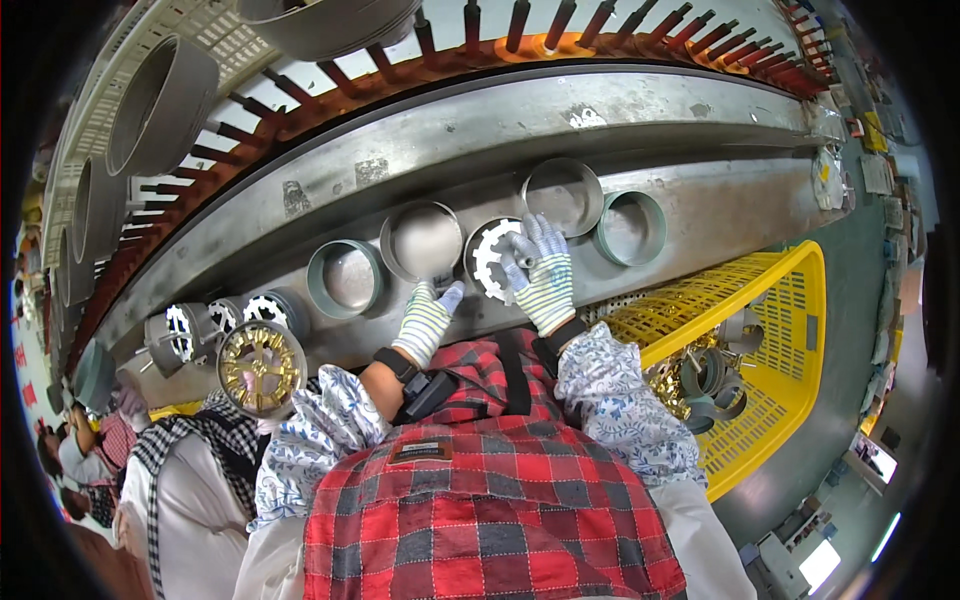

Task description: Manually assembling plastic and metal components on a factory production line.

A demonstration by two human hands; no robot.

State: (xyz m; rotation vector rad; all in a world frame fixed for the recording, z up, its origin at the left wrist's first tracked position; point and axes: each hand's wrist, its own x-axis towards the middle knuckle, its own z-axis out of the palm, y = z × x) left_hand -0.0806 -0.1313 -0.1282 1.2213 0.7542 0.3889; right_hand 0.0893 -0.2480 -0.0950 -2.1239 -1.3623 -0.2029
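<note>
Both my hands wear striped gloves with grey-blue fingertips. My left hand (428, 320) has its thumb and forefinger apart, at the near rim of a grey metal ring (383, 238). My right hand (545, 275) reaches over a round part with a white notched ring (487, 250) inside it. Its thumb and forefinger are bent toward each other around a small grey shape; whether that is a part or a fingertip is unclear. The other fingers stretch toward another grey ring (598, 190). Greenish rings (378, 280) (660, 235) stand at either end of this row on the metal bench.
A yellow basket (815, 340) with gold and grey parts stands at my right. Beyond the bench ledge (500, 105) runs a row of dark upright pegs (517, 25). Large grey rings (205, 90) lie upper left. At left, a co-worker holds a gold-filled round part (262, 370).
</note>
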